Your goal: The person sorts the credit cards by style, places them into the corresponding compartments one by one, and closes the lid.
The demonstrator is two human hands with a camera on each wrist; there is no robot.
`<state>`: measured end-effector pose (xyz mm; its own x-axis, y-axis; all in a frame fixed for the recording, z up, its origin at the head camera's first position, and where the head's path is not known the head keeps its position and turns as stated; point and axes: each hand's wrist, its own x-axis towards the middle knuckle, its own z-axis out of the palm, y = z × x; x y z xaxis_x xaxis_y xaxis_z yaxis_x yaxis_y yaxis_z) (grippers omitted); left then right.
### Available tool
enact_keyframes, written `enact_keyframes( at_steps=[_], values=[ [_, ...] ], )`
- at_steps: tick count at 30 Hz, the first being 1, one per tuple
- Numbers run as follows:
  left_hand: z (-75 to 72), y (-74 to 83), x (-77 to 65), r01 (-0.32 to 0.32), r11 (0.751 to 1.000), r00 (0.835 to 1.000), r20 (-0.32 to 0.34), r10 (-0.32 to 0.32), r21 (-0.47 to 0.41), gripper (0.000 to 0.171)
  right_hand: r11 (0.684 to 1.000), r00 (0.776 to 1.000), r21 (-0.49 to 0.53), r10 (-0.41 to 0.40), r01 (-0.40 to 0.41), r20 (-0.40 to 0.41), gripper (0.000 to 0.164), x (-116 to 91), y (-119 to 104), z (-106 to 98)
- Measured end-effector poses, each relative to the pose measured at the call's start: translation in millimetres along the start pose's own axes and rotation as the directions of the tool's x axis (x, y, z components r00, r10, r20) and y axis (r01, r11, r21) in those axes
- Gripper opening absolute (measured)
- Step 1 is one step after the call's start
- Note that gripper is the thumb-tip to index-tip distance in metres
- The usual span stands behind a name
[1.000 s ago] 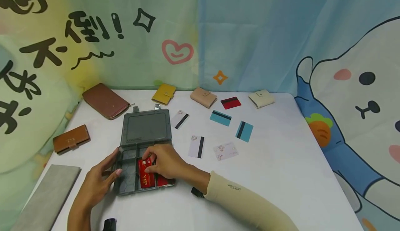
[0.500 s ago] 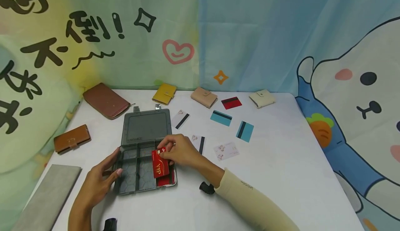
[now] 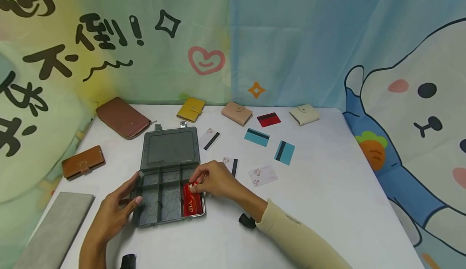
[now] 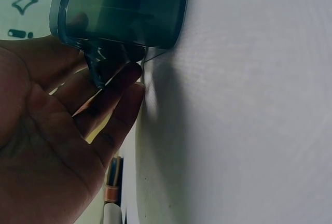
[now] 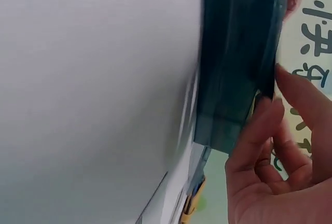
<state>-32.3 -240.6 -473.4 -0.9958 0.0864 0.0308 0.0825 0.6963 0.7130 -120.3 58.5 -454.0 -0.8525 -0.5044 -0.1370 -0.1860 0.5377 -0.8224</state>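
Note:
On the white table a grey see-through divided box (image 3: 159, 204) lies with its lid (image 3: 170, 148) folded back. My right hand (image 3: 214, 180) pinches the far end of a red VIP card (image 3: 191, 202), which sits in the front right compartment. From the right wrist side, the thumb and fingertips of that hand (image 5: 280, 167) are right at the rim of the box (image 5: 233, 63). My left hand (image 3: 111, 212) rests along the box's left side. In the left wrist view, its fairly straight fingers touch the box wall (image 4: 124, 11) near a clasp.
Blue cards (image 3: 257, 137), pale cards (image 3: 263, 176) and a red card (image 3: 268, 119) lie right of the box. Behind stand yellow (image 3: 191, 109), tan (image 3: 237, 113) and cream (image 3: 304, 115) wallets. Brown wallets (image 3: 123, 117) and a grey slab (image 3: 56, 228) are at left.
My right hand has carried the red VIP card rightward from the middle compartment and lowered it into the front right one. The left hand and box have stayed in place.

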Motion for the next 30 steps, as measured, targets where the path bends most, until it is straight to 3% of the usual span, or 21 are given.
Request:
enact_keyframes(
  at_steps=[4,8,16,20,24,30],
  values=[
    [-0.6,0.9,0.0,0.012,1.0,1.0,0.006,-0.012,0.002,0.072,0.993,0.998,-0.099,-0.062,0.059,-0.027,0.017,-1,2,-3],
    [-0.1,1.3,0.5,0.01,1.0,1.0,0.009,-0.01,-0.002,0.072,0.99,0.995,-0.124,-0.07,0.06,-0.078,0.023,5,12,-12],
    [1.1,1.1,-0.1,-0.014,1.0,1.0,0.004,0.014,-0.006,0.072,0.972,0.987,-0.21,0.082,-0.11,-0.141,0.043,28,45,-48],
    [0.4,1.3,-0.5,-0.02,1.0,1.0,0.003,0.02,-0.002,0.071,0.929,0.968,-0.291,0.188,-0.23,-0.163,0.055,30,53,-57],
    [-0.7,1.1,-0.9,-0.024,1.0,1.0,0.0,0.024,0.005,0.071,0.853,0.94,-0.4,0.28,-0.336,-0.193,0.067,27,54,-56],
    [-0.4,0.7,-0.6,-0.026,1.0,1.0,0.001,0.026,0.004,0.072,0.774,0.93,-0.517,0.302,-0.367,-0.207,0.074,20,52,-55]
  ],
)
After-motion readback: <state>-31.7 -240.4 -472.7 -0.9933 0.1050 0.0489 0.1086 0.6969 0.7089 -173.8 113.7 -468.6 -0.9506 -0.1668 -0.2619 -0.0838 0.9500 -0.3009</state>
